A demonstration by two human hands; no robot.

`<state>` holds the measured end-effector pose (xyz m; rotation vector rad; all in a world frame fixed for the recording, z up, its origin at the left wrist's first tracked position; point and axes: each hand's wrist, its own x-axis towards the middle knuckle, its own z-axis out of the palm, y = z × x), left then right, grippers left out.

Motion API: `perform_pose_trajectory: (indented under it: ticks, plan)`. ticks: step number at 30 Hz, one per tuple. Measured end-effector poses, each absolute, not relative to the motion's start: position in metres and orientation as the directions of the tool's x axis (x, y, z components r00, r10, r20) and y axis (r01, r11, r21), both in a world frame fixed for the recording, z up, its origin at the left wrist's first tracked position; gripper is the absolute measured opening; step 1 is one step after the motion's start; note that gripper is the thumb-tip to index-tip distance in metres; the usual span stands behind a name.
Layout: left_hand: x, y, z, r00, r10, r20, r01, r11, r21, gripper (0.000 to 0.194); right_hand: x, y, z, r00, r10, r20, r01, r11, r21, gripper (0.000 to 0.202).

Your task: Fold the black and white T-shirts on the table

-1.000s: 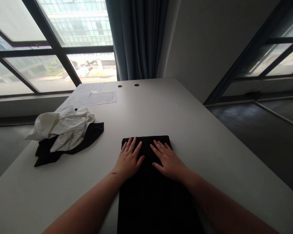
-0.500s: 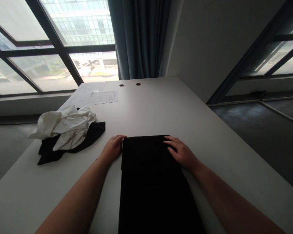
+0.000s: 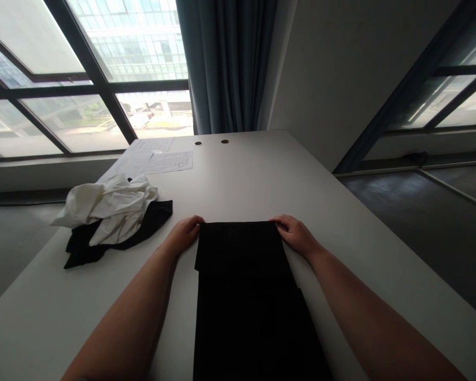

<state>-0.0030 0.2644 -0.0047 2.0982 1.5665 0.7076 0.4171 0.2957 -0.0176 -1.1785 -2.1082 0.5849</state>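
A black garment [image 3: 257, 323] lies lengthwise in front of me, running off the bottom of the view. Its far end is folded over into a flat panel [image 3: 240, 246] with a straight edge at the top. My left hand [image 3: 184, 233] pinches the far left corner of that fold between thumb and fingers. At the far right corner, my right hand [image 3: 295, 233] grips the cloth the same way, fingers closed along the edge. The dark cloth hides its seams, so I cannot tell which kind of garment it is.
Left on the white table [image 3: 238, 185] lies a crumpled white cloth [image 3: 111, 203] over a black cloth [image 3: 154, 214]. Behind it are sheets of paper [image 3: 168, 161]. Two round cable holes sit near the far edge, before a blue curtain [image 3: 226, 63] and windows.
My right hand has shifted from lying spread on the fold to gripping its far right corner. My left hand stays at the left corner, and the folded panel has shifted slightly.
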Motion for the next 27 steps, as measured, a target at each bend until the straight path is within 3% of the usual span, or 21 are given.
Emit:
perform_pose_trajectory:
  ticks: [7, 12, 19, 27]
  plan:
    - [-0.002, 0.262, 0.003, 0.369, 0.920, 0.135, 0.715, -0.373, 0.592, 0.035, 0.414, 0.300, -0.010, -0.438, 0.849, 0.297, 0.573, 0.518, -0.635, 0.031]
    - [0.000, 0.267, -0.004, 0.234, 0.963, 0.133, 0.744, -0.265, 0.613, 0.020, 0.412, 0.303, -0.002, -0.567, 0.768, 0.296, 0.416, 0.578, -0.702, 0.030]
    - [-0.004, 0.268, -0.009, 0.198, 0.969, 0.146, 0.712, -0.244, 0.658, 0.021, 0.414, 0.309, -0.010, -0.524, 0.795, 0.307, 0.434, 0.559, -0.706, 0.030]
    - [-0.001, 0.269, -0.006, 0.244, 0.960, 0.139, 0.733, -0.276, 0.622, 0.024, 0.417, 0.313, -0.021, -0.409, 0.824, 0.392, 0.557, 0.566, -0.608, 0.027]
